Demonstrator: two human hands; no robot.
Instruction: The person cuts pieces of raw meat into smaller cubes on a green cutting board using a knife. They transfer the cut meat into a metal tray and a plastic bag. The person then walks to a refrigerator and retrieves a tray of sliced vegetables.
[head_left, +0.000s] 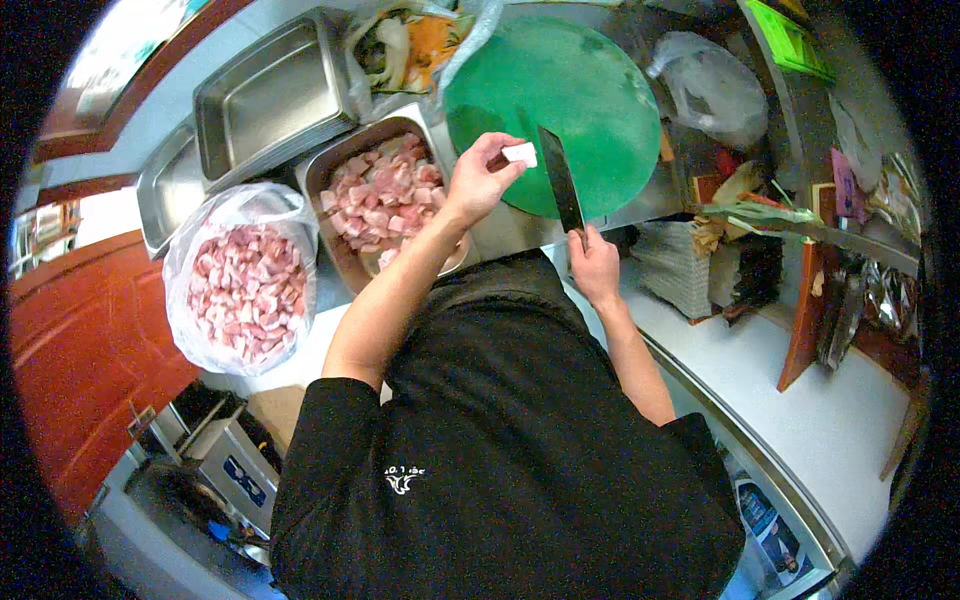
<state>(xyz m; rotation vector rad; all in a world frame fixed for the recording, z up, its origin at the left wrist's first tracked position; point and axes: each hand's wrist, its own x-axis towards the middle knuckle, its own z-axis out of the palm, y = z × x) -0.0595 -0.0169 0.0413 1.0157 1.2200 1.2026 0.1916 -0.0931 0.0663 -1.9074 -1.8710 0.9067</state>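
My left hand (484, 176) pinches a small white block (520, 154) between thumb and fingers, above the near left edge of a round green cutting board (592, 82). What the block is made of, I cannot tell. Around the handle of a dark-bladed cleaver (559, 176) my right hand (596, 262) is closed. The blade points away from me over the board, just right of the white block. Left of my left hand, a steel pan (309, 176) holds chunks of raw meat (390, 191); my forearm hides its near right part.
A clear plastic bag (180, 277) full of cut meat stands left of the pan. Behind are stacked steel pans (270, 82) and a bag of vegetable scraps (394, 52). A clear bag (709, 90) lies right of the board, a woven grey basket (675, 266) lower down.
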